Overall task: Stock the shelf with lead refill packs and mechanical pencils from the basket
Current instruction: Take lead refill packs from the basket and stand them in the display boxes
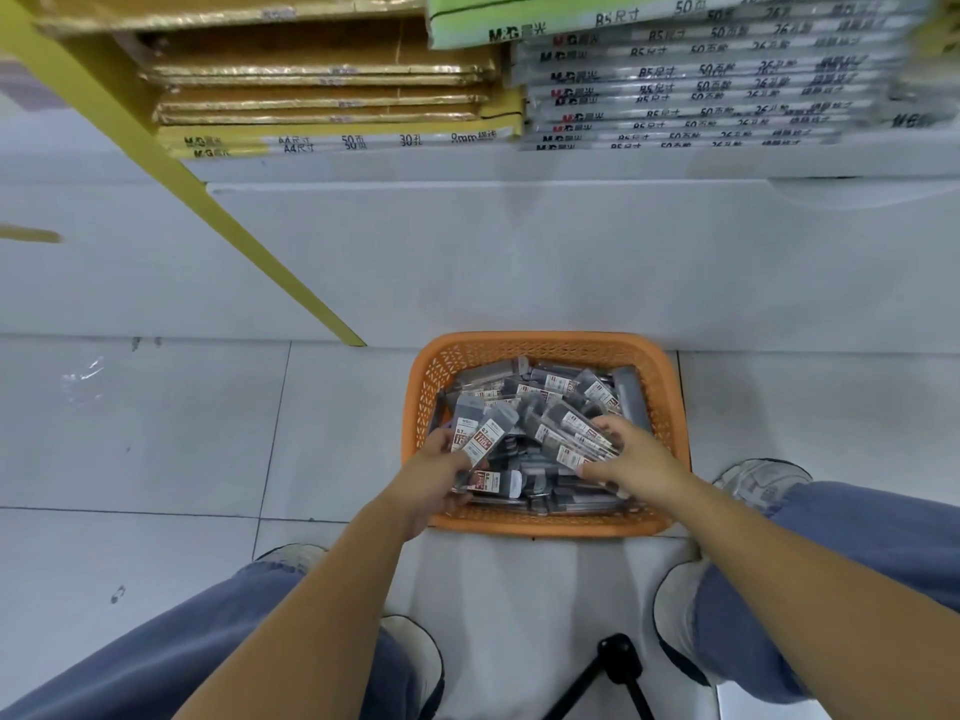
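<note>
An orange lattice basket (pixel 550 343) stands on the floor in front of me, heaped with several clear lead refill packs (pixel 550 387) bearing red and white labels. Both my hands are inside it. My left hand (pixel 434 472) grips a few packs (pixel 483 439) fanned upward at the basket's left side. My right hand (pixel 631 454) holds a bunch of packs (pixel 576 433) at the right side, thumb under them. I cannot tell pencils from refills in the pile.
White shelf base (pixel 519 252) rises behind the basket; above it lie stacked loose-leaf paper packs (pixel 675 80) and gold-edged packs (pixel 322 101). A yellow shelf post (pixel 218 220) slants at the left. My knees and shoes flank the basket; a black tripod (pixel 613 667) stands below.
</note>
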{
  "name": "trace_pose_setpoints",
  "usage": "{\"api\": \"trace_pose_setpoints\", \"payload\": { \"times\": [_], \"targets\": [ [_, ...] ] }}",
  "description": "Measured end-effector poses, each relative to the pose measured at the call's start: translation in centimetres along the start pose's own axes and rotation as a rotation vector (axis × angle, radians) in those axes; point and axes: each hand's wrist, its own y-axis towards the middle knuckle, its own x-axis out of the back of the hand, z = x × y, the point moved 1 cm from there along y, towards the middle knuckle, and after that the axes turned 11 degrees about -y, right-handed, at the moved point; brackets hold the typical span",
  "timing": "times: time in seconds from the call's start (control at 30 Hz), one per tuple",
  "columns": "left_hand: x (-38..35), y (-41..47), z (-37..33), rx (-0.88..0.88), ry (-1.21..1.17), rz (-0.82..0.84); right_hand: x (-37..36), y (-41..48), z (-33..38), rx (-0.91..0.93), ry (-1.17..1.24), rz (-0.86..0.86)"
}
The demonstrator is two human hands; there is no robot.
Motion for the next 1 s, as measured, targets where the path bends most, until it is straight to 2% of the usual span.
{"api": "trace_pose_setpoints", "payload": {
  "times": [0.1,0.23,0.3,0.4,0.53,0.83,1.0],
  "targets": [
    [-0.5,-0.9,-1.7,-0.067,-0.011,0.021,3.0,-0.7,2.4,0.044,0.092,0.060],
    [-1.5,-3.4,-5.5,-0.230,-0.029,0.088,7.9,-2.7,6.3,0.146,0.090,0.104],
    [-2.0,-5.1,-7.5,-0.293,-0.090,0.127,10.2,-4.4,8.4,0.193,-0.002,0.134],
    [-2.9,-8.2,-10.4,-0.295,-0.130,0.255,12.7,-6.9,11.5,0.249,-0.218,0.166],
    [-4.4,-12.6,-13.7,-0.338,0.011,0.398,15.2,-10.2,15.7,0.347,-0.317,0.183],
    [-5.6,-22.3,-19.3,-0.574,0.436,0.416,20.1,-17.8,23.5,0.550,-0.360,0.027],
    [-5.6,-24.6,-21.1,-0.695,0.418,0.349,21.0,-20.0,25.9,0.637,-0.263,-0.165]
  ]
}}
